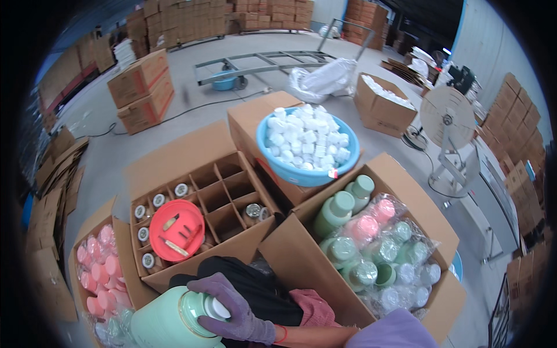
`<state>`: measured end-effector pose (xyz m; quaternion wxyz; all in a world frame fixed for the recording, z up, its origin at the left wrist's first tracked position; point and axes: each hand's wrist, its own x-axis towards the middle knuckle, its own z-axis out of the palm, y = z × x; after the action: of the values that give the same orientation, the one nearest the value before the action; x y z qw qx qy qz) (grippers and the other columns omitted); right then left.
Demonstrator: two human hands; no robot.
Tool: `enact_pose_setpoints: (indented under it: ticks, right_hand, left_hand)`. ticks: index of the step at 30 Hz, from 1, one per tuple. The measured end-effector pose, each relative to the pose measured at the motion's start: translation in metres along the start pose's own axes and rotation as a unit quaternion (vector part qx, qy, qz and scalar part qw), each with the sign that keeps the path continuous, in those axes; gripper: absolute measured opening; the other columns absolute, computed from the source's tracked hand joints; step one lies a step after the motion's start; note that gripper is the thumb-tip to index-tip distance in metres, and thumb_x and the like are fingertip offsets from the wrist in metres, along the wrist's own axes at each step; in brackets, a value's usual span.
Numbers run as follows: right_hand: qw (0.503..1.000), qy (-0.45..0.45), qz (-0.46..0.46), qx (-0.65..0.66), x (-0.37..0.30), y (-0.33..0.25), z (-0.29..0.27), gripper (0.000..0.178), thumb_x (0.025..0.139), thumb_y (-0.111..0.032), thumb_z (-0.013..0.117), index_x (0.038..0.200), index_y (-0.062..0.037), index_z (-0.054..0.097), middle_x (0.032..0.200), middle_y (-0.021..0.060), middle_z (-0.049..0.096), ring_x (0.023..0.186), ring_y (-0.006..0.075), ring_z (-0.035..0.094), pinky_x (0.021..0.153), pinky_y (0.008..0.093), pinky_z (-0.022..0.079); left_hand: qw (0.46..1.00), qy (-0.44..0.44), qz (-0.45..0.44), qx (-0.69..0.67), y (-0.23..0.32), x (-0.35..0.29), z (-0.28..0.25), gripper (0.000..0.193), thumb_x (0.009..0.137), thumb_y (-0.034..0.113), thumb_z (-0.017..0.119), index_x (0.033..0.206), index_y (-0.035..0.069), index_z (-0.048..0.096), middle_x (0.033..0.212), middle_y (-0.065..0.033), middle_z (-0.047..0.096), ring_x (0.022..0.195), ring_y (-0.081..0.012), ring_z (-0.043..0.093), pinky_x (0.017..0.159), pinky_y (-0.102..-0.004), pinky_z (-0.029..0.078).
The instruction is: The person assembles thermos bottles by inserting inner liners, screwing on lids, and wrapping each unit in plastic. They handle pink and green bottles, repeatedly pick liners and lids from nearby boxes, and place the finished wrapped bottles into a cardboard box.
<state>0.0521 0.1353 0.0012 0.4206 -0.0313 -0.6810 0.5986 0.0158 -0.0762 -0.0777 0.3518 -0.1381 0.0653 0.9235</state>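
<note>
My right hand [235,310], in a purple glove, is closed around a white stopper [218,308] at the mouth of a mint-green thermos flask [165,322]. The flask lies tilted at the lower left, its neck toward my hand and its lower part beyond the frame edge. My left hand does not show. Left of the flask, an open carton [125,272] holds pink cups in clear wrap. Ahead stands a divided carton [194,271] with several silvery-topped glass liners in its cells. On it rests a red plate [194,220] with a knife and small tools.
A blue basin [296,177] full of white stoppers sits on a carton ahead. The carton at right [325,272] holds green flask parts and wrapped cups. Farther off are a metal cart frame [270,61], a fan [447,119], a white sack [325,81] and stacked boxes [142,93].
</note>
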Motion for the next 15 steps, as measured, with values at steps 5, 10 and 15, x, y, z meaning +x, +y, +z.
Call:
enact_pose_setpoints:
  ticks: [5,10,15]
  right_hand:
    - [0.99,-0.05,0.092,0.092,-0.012,0.019,-0.023,0.067,0.085,-0.017,0.069,0.144,0.0001,0.041,0.136,0.0161,0.045,0.125,0.027,0.045,0.107,0.0394,0.037]
    - [0.97,-0.075,0.168,-0.161,0.016,0.041,-0.169,0.055,0.085,-0.019,0.07,0.134,-0.0031,0.051,0.131,0.0154,0.053,0.123,0.0335,0.051,0.104,0.0438,0.042]
    - [0.604,-0.016,0.346,-0.717,0.025,0.118,-0.368,0.06,0.084,-0.04,0.071,0.133,-0.0114,0.055,0.123,0.0242,0.056,0.111,0.0441,0.058,0.097,0.0466,0.049]
  left_hand:
    - [0.976,0.015,0.031,0.216,0.014,0.009,0.012,0.017,0.1,0.015,0.049,0.084,0.01,0.052,0.068,0.0034,0.046,0.065,-0.0085,0.049,0.063,-0.0209,0.045]
    - [0.969,-0.007,0.026,0.245,0.024,0.012,0.001,0.016,0.101,0.015,0.046,0.091,0.006,0.054,0.078,-0.0012,0.053,0.07,-0.0144,0.053,0.064,-0.0256,0.047]
    - [0.677,-0.056,0.182,0.711,0.021,0.012,-0.007,0.016,0.102,0.014,0.042,0.094,0.006,0.054,0.084,-0.0019,0.053,0.075,-0.017,0.053,0.069,-0.0305,0.049]
